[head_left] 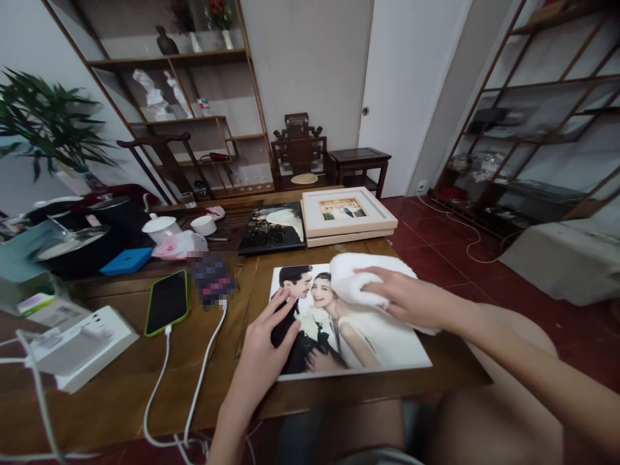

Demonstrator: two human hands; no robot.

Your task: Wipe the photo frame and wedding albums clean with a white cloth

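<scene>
A large photo print of a couple lies flat on the wooden table, close to its front edge. My left hand rests on the print's left side, fingers stretched out and holding nothing. At the upper right of the print, my right hand grips a white cloth, bunched under the fingers and pressed against the surface. Part of the cloth spreads past the print's right edge. The cloth and both hands hide parts of the picture.
Behind the print lie a dark photo album and stacked light-wood picture frames. To the left are a green-cased phone on a white cable, a white power strip, a blue box and a lidded pan.
</scene>
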